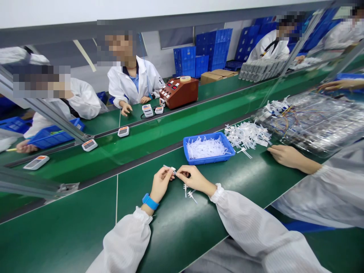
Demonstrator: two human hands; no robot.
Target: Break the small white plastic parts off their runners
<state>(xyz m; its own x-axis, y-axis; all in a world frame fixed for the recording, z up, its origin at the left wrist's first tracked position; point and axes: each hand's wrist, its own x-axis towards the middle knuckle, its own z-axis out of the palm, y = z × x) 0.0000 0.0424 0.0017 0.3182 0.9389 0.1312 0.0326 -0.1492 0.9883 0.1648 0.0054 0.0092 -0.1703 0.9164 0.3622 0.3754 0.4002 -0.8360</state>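
Observation:
My left hand, with a blue wristband, and my right hand meet over the green bench top. Both pinch a small white plastic piece between their fingertips. Two or three more small white plastic pieces lie on the mat just under my right hand. A blue tray holding several white plastic parts stands a little beyond my right hand.
A loose heap of white parts lies right of the tray. A co-worker's hand rests at the right near clear trays with wires. White devices ride the green belt. A brown tester box stands across it.

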